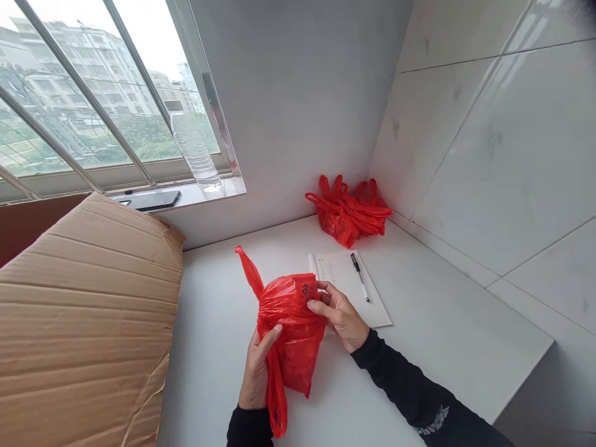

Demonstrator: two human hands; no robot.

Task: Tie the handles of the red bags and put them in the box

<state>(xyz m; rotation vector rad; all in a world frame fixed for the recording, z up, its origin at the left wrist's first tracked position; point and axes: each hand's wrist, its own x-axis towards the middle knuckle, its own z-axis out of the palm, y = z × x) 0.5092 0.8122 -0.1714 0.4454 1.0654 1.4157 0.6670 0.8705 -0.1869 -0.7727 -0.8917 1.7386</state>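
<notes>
A red plastic bag (291, 329) is held up over the white table between my two hands. Its gathered handles stick out at the upper left and hang down at the lower left. My left hand (258, 363) grips the bag's bunched left side, thumb on top. On the right edge, my right hand (339, 313) pinches the bag near a dark handwritten mark (307, 290) that shows at its upper corner. What lies inside the bag is hidden. Just behind my right hand are a notepad (377, 310) with writing and a black-capped pen (360, 277) on it.
More red plastic bags (349, 214) lie heaped in the table's back corner. A large cardboard box (88, 310) stands at the left. On the windowsill are a clear water bottle (195, 152) and a dark flat device (153, 199). Tiled wall (503, 155) bounds the right.
</notes>
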